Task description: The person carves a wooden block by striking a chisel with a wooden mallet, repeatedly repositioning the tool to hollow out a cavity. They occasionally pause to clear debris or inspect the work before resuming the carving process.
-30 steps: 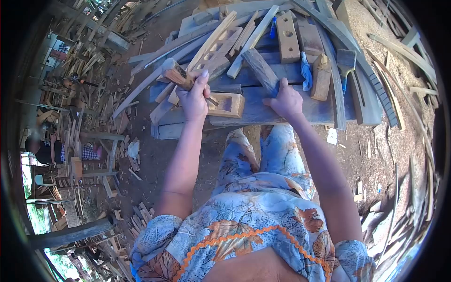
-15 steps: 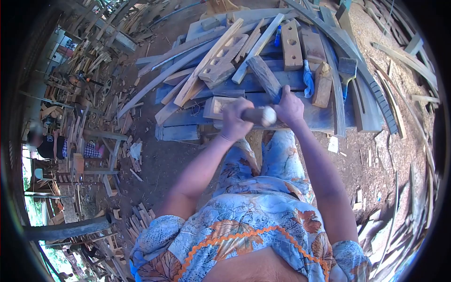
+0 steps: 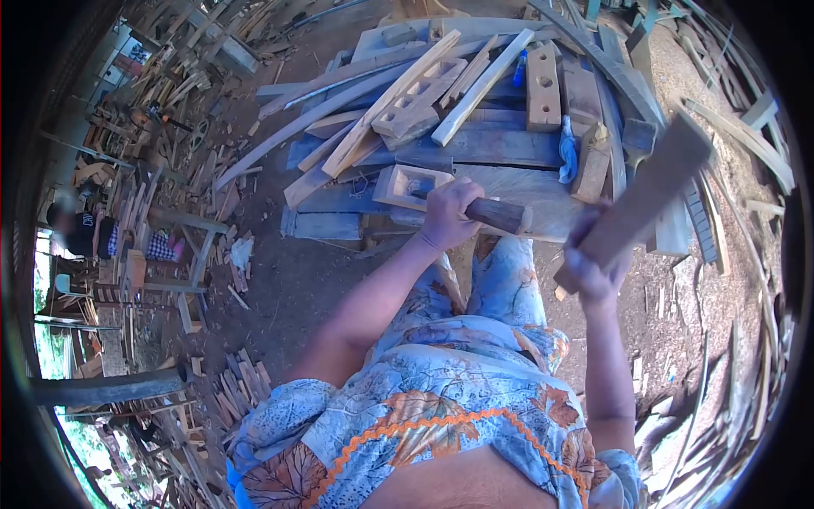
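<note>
My left hand (image 3: 449,216) is closed around the round wooden handle of a chisel (image 3: 504,215). The handle's blunt end points right, and the blade side is mostly hidden by my fingers, toward a wooden block with a rectangular hollow (image 3: 414,185). That block lies near the front of the low plank bench (image 3: 509,148). My right hand (image 3: 598,263) grips a squared wooden mallet (image 3: 649,191), raised off the bench to the right and tilted up and away. The mallet is blurred and apart from the chisel.
Across the bench lie long strips (image 3: 394,102), a block with several holes (image 3: 420,102), another holed block (image 3: 543,89) and a blue cloth (image 3: 567,151). Curved boards (image 3: 606,64) line the right side. Offcuts cover the ground. A person (image 3: 85,229) is at far left.
My right hand has lifted the mallet off the bench and swung it right. My left hand has moved slightly right with the chisel, its handle turned a little downward.
</note>
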`<state>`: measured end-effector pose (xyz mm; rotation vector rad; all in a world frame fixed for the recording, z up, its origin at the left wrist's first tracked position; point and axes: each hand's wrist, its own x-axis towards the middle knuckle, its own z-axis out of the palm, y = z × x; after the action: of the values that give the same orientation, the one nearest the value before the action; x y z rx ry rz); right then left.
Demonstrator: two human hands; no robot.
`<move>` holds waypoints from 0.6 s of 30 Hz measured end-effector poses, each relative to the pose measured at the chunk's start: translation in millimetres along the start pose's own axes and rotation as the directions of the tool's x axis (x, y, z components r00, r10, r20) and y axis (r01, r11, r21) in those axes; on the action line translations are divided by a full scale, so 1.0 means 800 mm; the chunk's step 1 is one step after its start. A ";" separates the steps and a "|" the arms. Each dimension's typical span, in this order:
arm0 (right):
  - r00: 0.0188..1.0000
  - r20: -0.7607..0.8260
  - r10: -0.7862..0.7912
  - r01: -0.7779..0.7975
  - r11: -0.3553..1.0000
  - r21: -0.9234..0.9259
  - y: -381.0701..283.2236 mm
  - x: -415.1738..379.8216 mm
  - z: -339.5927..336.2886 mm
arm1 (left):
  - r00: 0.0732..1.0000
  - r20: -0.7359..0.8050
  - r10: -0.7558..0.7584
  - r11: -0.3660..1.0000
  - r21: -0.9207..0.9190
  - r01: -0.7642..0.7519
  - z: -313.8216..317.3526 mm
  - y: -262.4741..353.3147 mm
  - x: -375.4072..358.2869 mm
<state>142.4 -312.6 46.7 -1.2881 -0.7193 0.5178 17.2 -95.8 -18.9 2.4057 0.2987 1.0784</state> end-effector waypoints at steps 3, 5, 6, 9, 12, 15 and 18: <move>0.995 0.036 -0.095 0.099 0.986 -0.133 0.029 -0.032 0.005 | 0.999 -0.031 -0.020 1.000 -0.003 0.020 -0.004 -0.002 0.007; 0.974 0.204 0.094 -0.014 0.932 -0.363 0.024 -0.031 0.008 | 0.998 -0.022 -0.057 0.998 -0.024 0.056 -0.007 0.000 0.005; 0.973 0.209 0.096 -0.015 0.933 -0.360 0.020 -0.034 0.006 | 0.998 -0.022 -0.061 0.998 -0.019 0.061 -0.007 0.000 0.004; 0.992 0.016 0.125 -0.121 0.981 -0.155 0.011 -0.040 0.000 | 0.999 0.008 -0.049 0.999 -0.005 0.049 -0.007 -0.001 0.002; 0.998 -0.047 0.045 -0.048 0.997 -0.056 0.001 -0.048 -0.002 | 0.998 0.010 -0.064 0.998 0.006 0.064 -0.002 -0.004 0.002; 0.998 0.029 0.048 -0.038 0.960 -0.276 0.077 -0.071 -0.015 | 0.999 0.011 -0.044 0.999 0.027 0.044 0.006 -0.009 -0.001; 0.978 0.170 0.119 -0.041 0.914 -0.403 0.044 -0.055 -0.005 | 0.999 0.049 -0.024 0.997 0.070 0.021 0.006 -0.015 0.000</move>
<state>116.8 -338.6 3.9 -1.6698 -0.9706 0.5869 20.6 -86.8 -27.8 2.4800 0.3506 1.0127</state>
